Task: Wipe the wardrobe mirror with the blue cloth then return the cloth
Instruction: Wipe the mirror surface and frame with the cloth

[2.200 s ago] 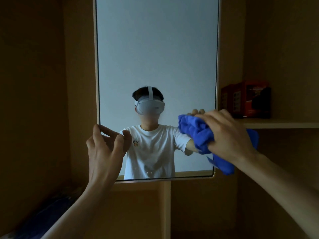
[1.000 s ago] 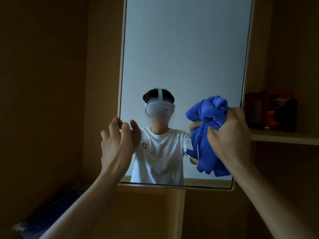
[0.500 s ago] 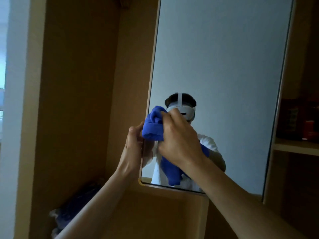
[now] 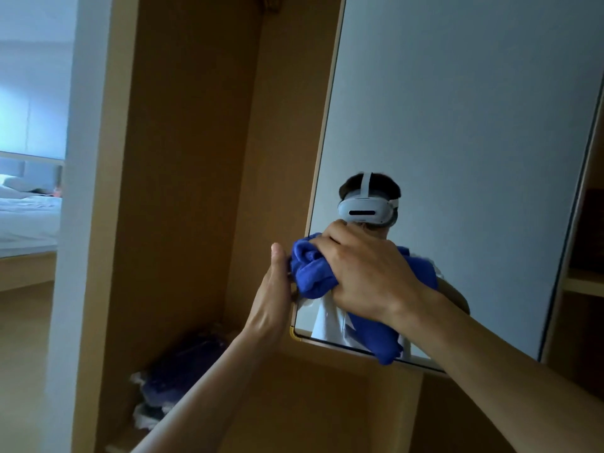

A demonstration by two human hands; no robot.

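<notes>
Your right grip (image 4: 369,273) is balled around the fluffy blue cloth (image 4: 310,273), pressed low in the left corner of the tall rectangular wardrobe mirror (image 4: 457,125), so the glass runs up and right from there. Your left grip (image 4: 273,295) sits at the mirror's edge with its fingers hidden, so I can't tell if it's clamped.

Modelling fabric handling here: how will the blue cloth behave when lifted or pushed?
Likely floppy: the bunched blue fabric cloth crumples in the right hand, its tail drooping below. Probably light, since one hand carries it. Its fuzzy pile should resist slipping.
</notes>
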